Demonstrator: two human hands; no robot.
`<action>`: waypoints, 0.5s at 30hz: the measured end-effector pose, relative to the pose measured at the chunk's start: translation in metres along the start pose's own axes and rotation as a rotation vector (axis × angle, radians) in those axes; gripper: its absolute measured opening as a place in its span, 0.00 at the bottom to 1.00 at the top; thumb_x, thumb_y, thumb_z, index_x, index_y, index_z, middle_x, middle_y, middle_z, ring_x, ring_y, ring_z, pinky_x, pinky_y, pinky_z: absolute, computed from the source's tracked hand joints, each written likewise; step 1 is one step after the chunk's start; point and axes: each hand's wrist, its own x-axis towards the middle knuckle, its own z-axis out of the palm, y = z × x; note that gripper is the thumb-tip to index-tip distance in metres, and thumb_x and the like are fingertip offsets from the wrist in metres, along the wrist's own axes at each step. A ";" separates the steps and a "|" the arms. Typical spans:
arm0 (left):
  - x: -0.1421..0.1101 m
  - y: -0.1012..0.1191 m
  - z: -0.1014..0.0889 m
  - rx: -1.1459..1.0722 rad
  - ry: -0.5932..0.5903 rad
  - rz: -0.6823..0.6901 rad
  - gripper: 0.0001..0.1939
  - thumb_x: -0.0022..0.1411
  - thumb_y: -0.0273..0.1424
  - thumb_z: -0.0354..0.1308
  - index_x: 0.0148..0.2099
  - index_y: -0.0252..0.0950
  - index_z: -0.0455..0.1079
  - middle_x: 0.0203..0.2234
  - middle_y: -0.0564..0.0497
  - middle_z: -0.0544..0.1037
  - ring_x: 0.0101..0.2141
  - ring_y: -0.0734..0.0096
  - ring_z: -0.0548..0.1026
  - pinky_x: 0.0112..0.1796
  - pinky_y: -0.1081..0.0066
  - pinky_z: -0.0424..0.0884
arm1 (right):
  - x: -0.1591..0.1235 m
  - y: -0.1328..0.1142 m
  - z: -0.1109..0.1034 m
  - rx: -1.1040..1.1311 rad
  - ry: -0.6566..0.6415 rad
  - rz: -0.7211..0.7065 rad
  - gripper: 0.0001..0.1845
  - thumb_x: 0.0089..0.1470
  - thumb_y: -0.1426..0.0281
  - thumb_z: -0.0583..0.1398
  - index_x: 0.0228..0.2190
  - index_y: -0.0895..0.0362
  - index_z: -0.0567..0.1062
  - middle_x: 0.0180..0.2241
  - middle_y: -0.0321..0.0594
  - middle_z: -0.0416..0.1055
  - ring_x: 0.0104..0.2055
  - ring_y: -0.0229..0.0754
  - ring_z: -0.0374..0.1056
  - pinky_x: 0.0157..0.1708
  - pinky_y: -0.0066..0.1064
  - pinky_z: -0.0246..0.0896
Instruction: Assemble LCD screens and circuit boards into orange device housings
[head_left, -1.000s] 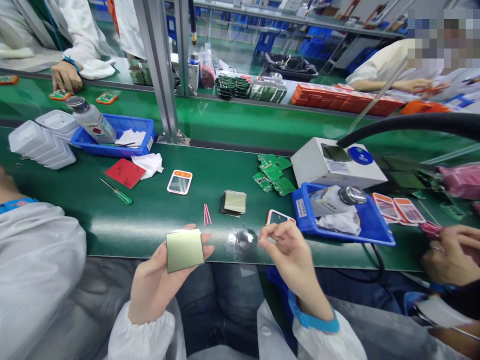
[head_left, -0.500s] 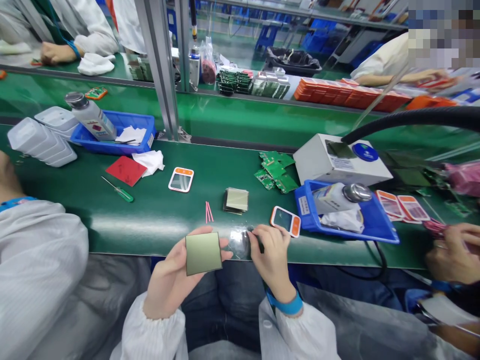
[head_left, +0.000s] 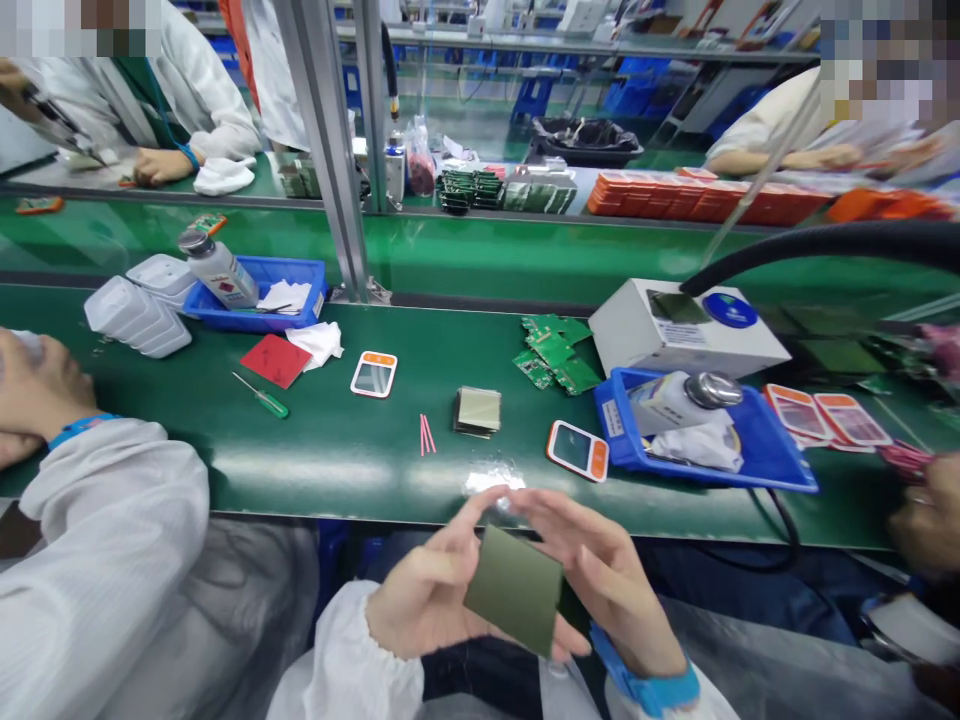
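Note:
My left hand (head_left: 431,580) holds a square greenish LCD panel (head_left: 516,590) above my lap, tilted, with its fingers passing underneath and fingertips showing at the right edge. My right hand (head_left: 600,565) arches beside the panel's right side, fingers stretched toward the left hand's fingertips. Whether it touches the panel is unclear. Just beyond my hands a shiny clear film (head_left: 495,480) lies at the table's front. Behind it sits a small stack of similar panels (head_left: 478,411), with thin pink strips (head_left: 427,435) to its left. An orange-and-white framed device (head_left: 577,450) lies to the right.
Another framed device (head_left: 374,374), a red square (head_left: 275,361) and a green-handled screwdriver (head_left: 260,396) lie left. Blue trays with bottles stand left (head_left: 255,318) and right (head_left: 712,473). Green circuit boards (head_left: 553,345) lie before a white box (head_left: 675,335). Co-workers' arms are at both sides.
My left hand has brought the panel right and closer to me, tilting it. My right hand has left the clear film on the table and come beside the panel.

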 end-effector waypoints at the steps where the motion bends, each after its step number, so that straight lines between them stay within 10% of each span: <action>1: 0.002 -0.006 0.000 -0.009 -0.001 -0.024 0.36 0.58 0.39 0.59 0.64 0.44 0.48 0.46 0.38 0.75 0.39 0.47 0.78 0.39 0.56 0.69 | 0.000 -0.003 0.000 0.120 -0.101 0.062 0.26 0.53 0.52 0.61 0.52 0.45 0.71 0.50 0.47 0.73 0.51 0.54 0.70 0.46 0.48 0.68; 6: 0.006 -0.022 -0.001 -0.044 0.027 -0.009 0.38 0.62 0.37 0.54 0.67 0.51 0.36 0.44 0.42 0.77 0.36 0.50 0.79 0.35 0.61 0.69 | 0.002 0.000 0.001 0.294 -0.362 0.144 0.38 0.41 0.50 0.68 0.53 0.48 0.70 0.53 0.49 0.70 0.57 0.54 0.64 0.57 0.51 0.55; 15: 0.015 -0.020 0.013 0.128 0.237 -0.082 0.36 0.67 0.46 0.41 0.65 0.48 0.21 0.36 0.41 0.78 0.30 0.55 0.79 0.31 0.65 0.69 | 0.002 0.011 0.003 0.487 -0.239 0.113 0.37 0.34 0.59 0.74 0.48 0.52 0.75 0.48 0.48 0.74 0.51 0.46 0.70 0.52 0.36 0.60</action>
